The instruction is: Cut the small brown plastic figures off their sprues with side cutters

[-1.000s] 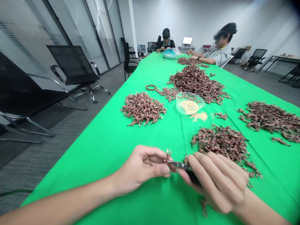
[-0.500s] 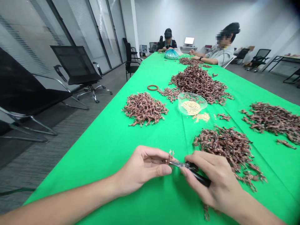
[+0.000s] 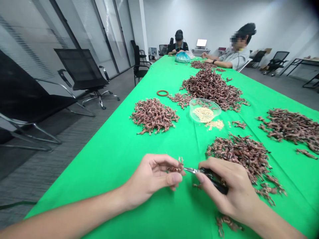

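Between thumb and fingers, my left hand (image 3: pixel 157 177) pinches a small brown animal figurine (image 3: pixel 178 166) with thin legs sticking up. My right hand (image 3: pixel 228 186) is wrapped round black-handled pliers (image 3: pixel 211 179). Their slim metal jaws point left, with the tips close beside the figurine; I cannot tell whether they touch it. Behind my right hand lies a heap of similar brown figurines (image 3: pixel 239 152), partly covered by that hand. A few loose figurines (image 3: pixel 228 224) lie below my right wrist on the green tablecloth (image 3: pixel 112 162).
A clear plastic bowl (image 3: pixel 205 111) holds pale beige bits, with more spilled beside it. Other figurine heaps stand at the left (image 3: pixel 154 114), back (image 3: pixel 211 88) and right (image 3: pixel 291 126). A brown ring (image 3: pixel 162 93) lies near the left edge. Two people sit farther along the table.
My right hand and the pliers have shifted slightly right, drawing the tips back from the left fingers. More of the figurine in my left hand now shows, slightly turned.
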`<state>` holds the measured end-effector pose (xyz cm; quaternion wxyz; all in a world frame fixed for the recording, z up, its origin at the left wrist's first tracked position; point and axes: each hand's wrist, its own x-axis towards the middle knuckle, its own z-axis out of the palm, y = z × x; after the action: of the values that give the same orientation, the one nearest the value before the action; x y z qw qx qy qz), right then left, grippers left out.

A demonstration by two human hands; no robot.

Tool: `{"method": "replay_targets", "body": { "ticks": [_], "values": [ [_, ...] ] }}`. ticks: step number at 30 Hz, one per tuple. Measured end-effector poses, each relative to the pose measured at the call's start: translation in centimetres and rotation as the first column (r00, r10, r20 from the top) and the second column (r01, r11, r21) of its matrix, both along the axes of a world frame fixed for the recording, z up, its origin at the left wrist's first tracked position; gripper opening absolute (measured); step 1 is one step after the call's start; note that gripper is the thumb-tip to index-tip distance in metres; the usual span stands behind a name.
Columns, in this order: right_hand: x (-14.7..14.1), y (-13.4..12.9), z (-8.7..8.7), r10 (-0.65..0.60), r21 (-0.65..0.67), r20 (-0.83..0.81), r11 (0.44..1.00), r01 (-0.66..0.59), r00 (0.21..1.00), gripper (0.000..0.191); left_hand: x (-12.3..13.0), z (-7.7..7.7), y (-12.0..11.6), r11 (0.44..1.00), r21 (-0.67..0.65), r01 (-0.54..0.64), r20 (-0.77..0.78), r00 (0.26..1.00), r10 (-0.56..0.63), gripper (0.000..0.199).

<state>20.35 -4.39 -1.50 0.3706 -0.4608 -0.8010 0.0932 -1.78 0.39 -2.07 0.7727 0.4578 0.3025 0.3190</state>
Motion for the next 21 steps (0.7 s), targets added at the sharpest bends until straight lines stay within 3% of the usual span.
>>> {"method": "replay_targets", "body": {
  "ticks": [5,11,17,21],
  "values": [
    [0.2,0.1,0.1,-0.019,0.057,0.006,0.998,0.019,1.000,0.008,0.1,0.3,0.1,0.999,0.013,-0.033,-0.080,0.996,0.034,0.027],
    [0.3,0.1,-0.1,-0.023,0.098,0.056,0.995,0.018,0.998,0.010,0.2,0.6,0.2,1.000,-0.008,-0.026,-0.063,0.998,0.025,0.032],
    [0.3,0.3,-0.3,-0.025,0.101,0.075,0.995,0.017,0.997,0.011,0.0,1.0,0.3,0.996,-0.087,-0.037,-0.064,0.997,0.031,0.024],
    [0.4,0.4,-0.3,-0.029,0.092,0.068,0.996,0.023,0.997,0.010,0.0,1.4,0.7,0.988,-0.151,-0.031,-0.042,0.999,0.025,0.031]
  ]
}}
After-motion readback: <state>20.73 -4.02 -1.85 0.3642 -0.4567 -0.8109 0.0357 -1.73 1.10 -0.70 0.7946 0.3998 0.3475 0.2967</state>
